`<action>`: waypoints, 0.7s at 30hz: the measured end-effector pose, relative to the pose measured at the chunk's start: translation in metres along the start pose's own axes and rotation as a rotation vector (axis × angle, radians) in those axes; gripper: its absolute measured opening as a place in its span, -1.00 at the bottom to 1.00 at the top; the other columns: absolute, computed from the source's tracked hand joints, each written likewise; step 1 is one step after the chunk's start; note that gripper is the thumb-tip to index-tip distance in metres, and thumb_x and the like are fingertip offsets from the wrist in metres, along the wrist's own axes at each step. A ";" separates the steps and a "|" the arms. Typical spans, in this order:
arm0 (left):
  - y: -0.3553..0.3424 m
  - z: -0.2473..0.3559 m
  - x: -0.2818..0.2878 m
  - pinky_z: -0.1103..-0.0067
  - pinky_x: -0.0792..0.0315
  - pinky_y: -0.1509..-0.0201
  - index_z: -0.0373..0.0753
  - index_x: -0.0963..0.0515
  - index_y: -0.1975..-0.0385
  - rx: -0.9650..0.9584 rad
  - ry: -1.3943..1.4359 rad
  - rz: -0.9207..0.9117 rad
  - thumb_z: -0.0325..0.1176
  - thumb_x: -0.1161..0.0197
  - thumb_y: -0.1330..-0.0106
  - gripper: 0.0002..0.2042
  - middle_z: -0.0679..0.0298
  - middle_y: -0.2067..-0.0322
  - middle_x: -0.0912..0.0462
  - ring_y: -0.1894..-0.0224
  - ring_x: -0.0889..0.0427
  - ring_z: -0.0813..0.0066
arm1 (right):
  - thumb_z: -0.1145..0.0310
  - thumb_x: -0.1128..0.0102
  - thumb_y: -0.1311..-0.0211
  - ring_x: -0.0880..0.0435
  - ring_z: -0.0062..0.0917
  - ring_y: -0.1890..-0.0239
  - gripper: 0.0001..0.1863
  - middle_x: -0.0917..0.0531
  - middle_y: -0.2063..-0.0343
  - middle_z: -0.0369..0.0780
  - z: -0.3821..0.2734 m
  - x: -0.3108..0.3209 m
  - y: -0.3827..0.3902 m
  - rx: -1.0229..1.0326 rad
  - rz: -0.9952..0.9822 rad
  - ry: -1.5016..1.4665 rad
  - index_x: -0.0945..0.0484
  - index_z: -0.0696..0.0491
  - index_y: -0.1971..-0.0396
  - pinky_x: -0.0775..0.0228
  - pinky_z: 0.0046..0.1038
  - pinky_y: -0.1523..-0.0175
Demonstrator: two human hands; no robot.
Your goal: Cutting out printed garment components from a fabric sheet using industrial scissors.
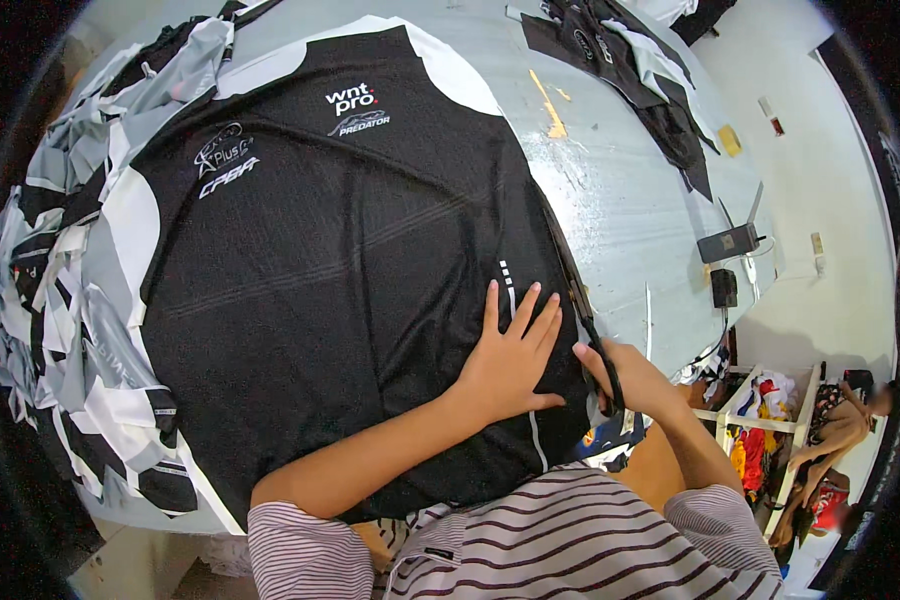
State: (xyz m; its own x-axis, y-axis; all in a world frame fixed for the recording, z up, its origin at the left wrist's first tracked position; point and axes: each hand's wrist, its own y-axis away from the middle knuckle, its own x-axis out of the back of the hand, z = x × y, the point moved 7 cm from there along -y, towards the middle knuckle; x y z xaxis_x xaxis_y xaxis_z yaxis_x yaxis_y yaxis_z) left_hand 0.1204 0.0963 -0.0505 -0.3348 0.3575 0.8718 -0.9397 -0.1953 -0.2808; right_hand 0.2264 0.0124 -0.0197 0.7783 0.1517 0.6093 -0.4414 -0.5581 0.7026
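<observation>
A large black fabric panel [280, 300] with white shoulder areas and white printed marks lies spread over the table. My left hand [507, 362] rests flat on its lower right part, fingers spread. At the panel's right edge my right hand [638, 378] grips a pair of scissors [613, 385] by the dark handles. Their blades point away from me along that edge. A narrow dark strip [558, 235] runs beside the edge farther up; I cannot tell whether it is cut loose.
Grey, white and black fabric pieces [80, 330] heap along the table's left side. More black fabric [635, 85] lies at the far right. A black router [727, 243] and a power adapter [724, 289] sit by the table's right edge. Beyond are a shelf with clothes [765, 440] and another person [838, 430].
</observation>
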 end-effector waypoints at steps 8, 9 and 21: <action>-0.001 0.001 0.000 -0.22 0.25 -0.30 -0.41 -0.29 -0.18 -0.005 0.005 -0.010 0.37 -0.14 0.03 -0.04 0.05 -0.29 -0.17 -0.39 0.01 0.03 | -0.08 0.11 -0.36 -0.53 -0.53 0.72 -0.41 -0.47 0.76 -0.22 0.004 0.002 -0.001 0.032 0.017 -0.014 -0.40 0.24 0.50 -0.34 -0.50 0.57; -0.001 0.001 -0.001 -0.22 0.25 -0.30 -0.41 -0.29 -0.18 -0.007 0.002 -0.011 0.37 -0.14 0.03 -0.04 0.05 -0.29 -0.17 -0.39 0.01 0.03 | -0.10 0.13 -0.36 -0.54 -0.52 0.72 -0.40 -0.47 0.75 -0.22 0.004 0.002 0.000 0.013 -0.012 -0.030 -0.40 0.24 0.50 -0.35 -0.50 0.56; -0.002 -0.001 0.001 -0.22 0.25 -0.29 -0.40 -0.27 -0.20 -0.015 -0.029 -0.013 0.37 -0.14 0.04 -0.02 0.07 -0.30 -0.17 -0.39 0.02 0.03 | -0.20 0.17 -0.32 -0.57 -0.48 0.70 -0.32 -0.47 0.76 -0.21 0.002 0.005 -0.010 0.074 -0.067 -0.138 -0.43 0.22 0.54 -0.37 -0.51 0.54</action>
State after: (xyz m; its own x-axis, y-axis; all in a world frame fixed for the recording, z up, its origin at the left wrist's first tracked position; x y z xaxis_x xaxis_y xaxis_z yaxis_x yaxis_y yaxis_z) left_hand 0.1224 0.0978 -0.0496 -0.3207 0.3337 0.8864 -0.9449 -0.1773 -0.2751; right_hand 0.2360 0.0171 -0.0249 0.8613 0.0797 0.5018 -0.3560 -0.6100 0.7079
